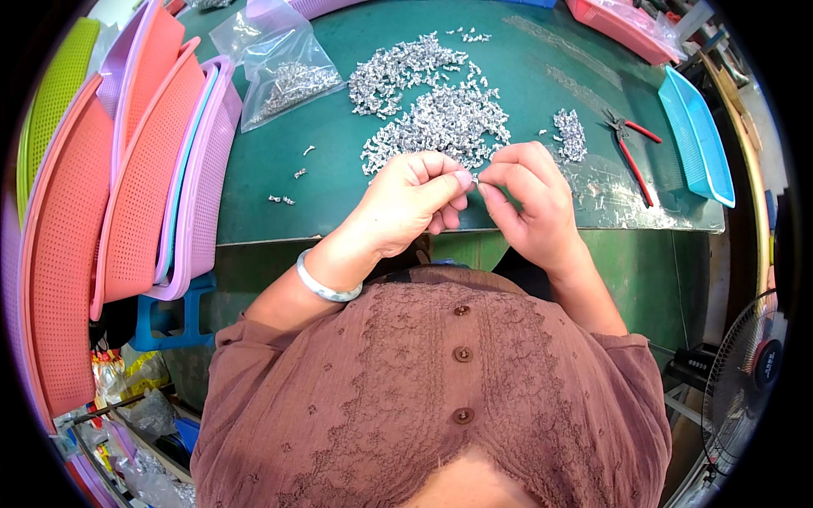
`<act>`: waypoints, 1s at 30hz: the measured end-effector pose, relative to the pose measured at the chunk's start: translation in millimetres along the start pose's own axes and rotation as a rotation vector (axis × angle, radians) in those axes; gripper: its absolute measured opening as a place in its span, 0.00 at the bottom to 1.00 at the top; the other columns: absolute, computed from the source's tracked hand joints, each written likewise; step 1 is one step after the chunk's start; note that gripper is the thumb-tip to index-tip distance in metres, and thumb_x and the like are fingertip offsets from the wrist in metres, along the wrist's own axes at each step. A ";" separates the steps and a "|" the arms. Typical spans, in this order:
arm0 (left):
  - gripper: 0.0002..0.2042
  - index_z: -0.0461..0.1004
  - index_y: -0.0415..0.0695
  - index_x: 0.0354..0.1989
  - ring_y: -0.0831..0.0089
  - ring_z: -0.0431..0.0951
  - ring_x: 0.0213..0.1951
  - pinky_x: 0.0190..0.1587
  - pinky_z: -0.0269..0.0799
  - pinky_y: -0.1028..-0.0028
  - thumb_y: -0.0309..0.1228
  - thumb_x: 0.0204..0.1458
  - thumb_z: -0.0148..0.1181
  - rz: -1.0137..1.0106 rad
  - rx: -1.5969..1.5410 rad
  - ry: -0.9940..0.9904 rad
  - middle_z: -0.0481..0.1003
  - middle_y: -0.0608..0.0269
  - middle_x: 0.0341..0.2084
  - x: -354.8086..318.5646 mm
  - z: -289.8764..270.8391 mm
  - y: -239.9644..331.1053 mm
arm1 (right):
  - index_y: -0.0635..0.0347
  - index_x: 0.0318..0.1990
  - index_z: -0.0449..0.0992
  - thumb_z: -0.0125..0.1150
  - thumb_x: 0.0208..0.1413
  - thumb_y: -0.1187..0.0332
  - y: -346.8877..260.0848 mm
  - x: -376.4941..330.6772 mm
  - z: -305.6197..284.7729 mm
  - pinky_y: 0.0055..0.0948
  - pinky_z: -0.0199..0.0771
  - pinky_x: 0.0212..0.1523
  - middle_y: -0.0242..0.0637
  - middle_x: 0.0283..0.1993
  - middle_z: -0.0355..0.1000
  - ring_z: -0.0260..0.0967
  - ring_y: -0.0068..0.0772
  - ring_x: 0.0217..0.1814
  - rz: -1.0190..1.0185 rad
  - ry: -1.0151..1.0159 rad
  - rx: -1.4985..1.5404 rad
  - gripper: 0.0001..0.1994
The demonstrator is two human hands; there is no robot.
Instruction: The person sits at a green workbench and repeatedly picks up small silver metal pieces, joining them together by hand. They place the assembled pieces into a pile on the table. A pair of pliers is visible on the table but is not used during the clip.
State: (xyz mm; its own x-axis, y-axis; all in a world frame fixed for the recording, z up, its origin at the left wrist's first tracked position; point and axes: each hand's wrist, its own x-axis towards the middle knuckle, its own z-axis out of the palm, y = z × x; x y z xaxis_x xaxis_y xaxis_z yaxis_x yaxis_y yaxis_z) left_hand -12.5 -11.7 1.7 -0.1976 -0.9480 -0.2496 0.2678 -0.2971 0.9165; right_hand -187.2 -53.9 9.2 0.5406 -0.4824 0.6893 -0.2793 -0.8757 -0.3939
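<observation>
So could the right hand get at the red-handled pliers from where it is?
Probably yes. The pliers lie in the open on the table, just right of the right hand, with nothing between them. But both hands are pinching a small metal part, which it would have to let go first.

parts pile (436,118) on table (279,182), baskets (144,186) left

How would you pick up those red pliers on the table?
Probably by the two red handles of the pliers, coming from above with the right hand, which is nearer. They lie flat on the green table, metal nose pointing away, and the handles spread apart toward the near edge, leaving room for fingers.
</observation>
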 end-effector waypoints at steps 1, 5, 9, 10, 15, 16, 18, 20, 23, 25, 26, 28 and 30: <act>0.06 0.73 0.41 0.31 0.84 0.70 0.18 0.17 0.64 0.86 0.30 0.55 0.54 0.018 -0.009 -0.012 0.73 0.68 0.20 0.1 -0.8 -1.7 | 0.62 0.28 0.72 0.62 0.38 0.79 -0.6 -0.5 0.3 0.31 0.67 0.32 0.38 0.31 0.67 0.65 0.40 0.33 0.030 0.007 0.022 0.07; 0.05 0.73 0.39 0.34 0.84 0.71 0.20 0.19 0.66 0.86 0.28 0.55 0.53 0.051 -0.012 -0.019 0.73 0.67 0.22 -1.0 -0.7 -2.7 | 0.62 0.29 0.73 0.62 0.39 0.80 -0.7 -1.8 2.3 0.31 0.67 0.33 0.38 0.31 0.68 0.66 0.40 0.34 0.069 0.007 0.075 0.07; 0.06 0.73 0.39 0.36 0.83 0.72 0.21 0.20 0.66 0.85 0.27 0.55 0.53 0.044 -0.045 -0.031 0.73 0.67 0.23 -1.1 -2.2 -4.1 | 0.62 0.30 0.73 0.61 0.39 0.80 0.2 -1.9 2.8 0.32 0.67 0.33 0.38 0.31 0.68 0.66 0.40 0.33 0.068 0.005 0.072 0.08; 0.06 0.73 0.39 0.36 0.83 0.72 0.21 0.20 0.67 0.85 0.27 0.55 0.53 0.041 -0.053 -0.032 0.73 0.67 0.23 -1.2 -2.1 -3.7 | 0.62 0.30 0.73 0.61 0.39 0.80 0.2 -1.9 2.8 0.32 0.67 0.33 0.38 0.31 0.68 0.66 0.40 0.33 0.070 0.004 0.078 0.07; 0.05 0.72 0.39 0.36 0.80 0.73 0.22 0.22 0.69 0.83 0.25 0.54 0.51 0.038 -0.127 -0.021 0.73 0.65 0.24 -0.8 -6.4 -5.1 | 0.61 0.30 0.74 0.60 0.41 0.80 8.5 -2.3 3.0 0.32 0.67 0.34 0.37 0.31 0.68 0.66 0.40 0.34 0.115 0.001 0.060 0.07; 0.05 0.72 0.38 0.36 0.79 0.74 0.22 0.23 0.69 0.82 0.25 0.53 0.50 0.023 -0.161 -0.016 0.74 0.64 0.24 -1.2 -7.6 -3.9 | 0.61 0.30 0.74 0.60 0.42 0.80 10.9 -2.9 2.1 0.32 0.67 0.34 0.37 0.31 0.68 0.66 0.40 0.35 0.123 -0.037 0.026 0.06; 0.06 0.71 0.38 0.35 0.77 0.74 0.24 0.24 0.70 0.80 0.23 0.52 0.48 0.010 -0.231 -0.018 0.74 0.62 0.26 -0.7 -10.2 -2.4 | 0.60 0.31 0.75 0.59 0.43 0.78 13.5 -5.0 1.9 0.33 0.66 0.36 0.36 0.32 0.67 0.65 0.40 0.36 0.149 -0.124 -0.026 0.06; 0.07 0.71 0.37 0.35 0.74 0.75 0.25 0.25 0.71 0.79 0.21 0.50 0.45 0.014 -0.303 -0.029 0.74 0.60 0.27 0.5 -12.4 -2.4 | 0.60 0.31 0.74 0.59 0.43 0.78 13.4 -5.6 2.8 0.33 0.66 0.36 0.36 0.32 0.66 0.64 0.40 0.37 0.134 -0.180 -0.077 0.06; 0.09 0.70 0.36 0.35 0.73 0.75 0.26 0.26 0.72 0.78 0.20 0.48 0.44 0.022 -0.325 -0.012 0.74 0.58 0.28 -0.6 -10.8 -1.9 | 0.60 0.29 0.73 0.58 0.43 0.77 12.3 -4.8 1.7 0.33 0.65 0.37 0.37 0.31 0.66 0.63 0.41 0.37 0.142 -0.225 -0.093 0.04; 0.08 0.70 0.37 0.35 0.74 0.75 0.26 0.26 0.72 0.79 0.21 0.50 0.45 0.005 -0.292 -0.013 0.74 0.59 0.28 -0.3 -11.4 -2.9 | 0.61 0.29 0.72 0.58 0.43 0.77 12.1 -4.6 1.6 0.33 0.65 0.37 0.37 0.31 0.66 0.63 0.41 0.37 0.148 -0.229 -0.081 0.04; 0.07 0.70 0.37 0.35 0.74 0.75 0.25 0.26 0.72 0.79 0.21 0.50 0.46 -0.003 -0.275 -0.015 0.74 0.59 0.27 0.0 -11.5 -3.0 | 0.61 0.28 0.72 0.58 0.43 0.77 12.1 -4.5 1.5 0.34 0.65 0.37 0.37 0.31 0.66 0.63 0.41 0.37 0.147 -0.225 -0.075 0.04; 0.06 0.71 0.38 0.36 0.76 0.75 0.25 0.25 0.71 0.80 0.23 0.52 0.48 0.001 -0.208 -0.010 0.74 0.61 0.27 -0.8 -9.4 -3.0 | 0.62 0.28 0.71 0.58 0.43 0.77 12.3 -5.0 2.0 0.34 0.65 0.36 0.38 0.31 0.66 0.64 0.41 0.36 0.148 -0.184 -0.048 0.04; 0.06 0.71 0.38 0.36 0.77 0.75 0.24 0.24 0.71 0.81 0.25 0.53 0.49 -0.001 -0.156 -0.012 0.74 0.62 0.27 -1.2 -7.4 -2.8 | 0.62 0.29 0.71 0.58 0.43 0.78 12.3 -6.7 3.6 0.34 0.66 0.36 0.39 0.31 0.67 0.65 0.42 0.35 0.153 -0.112 -0.005 0.04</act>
State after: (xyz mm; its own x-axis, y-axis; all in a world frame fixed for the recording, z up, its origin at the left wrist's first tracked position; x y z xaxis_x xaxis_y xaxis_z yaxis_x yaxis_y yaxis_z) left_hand -6.0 -10.5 -2.9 -0.2089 -0.9464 -0.2463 0.4102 -0.3134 0.8564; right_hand -191.4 -61.4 -2.5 0.5760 -0.6052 0.5495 -0.3692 -0.7923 -0.4857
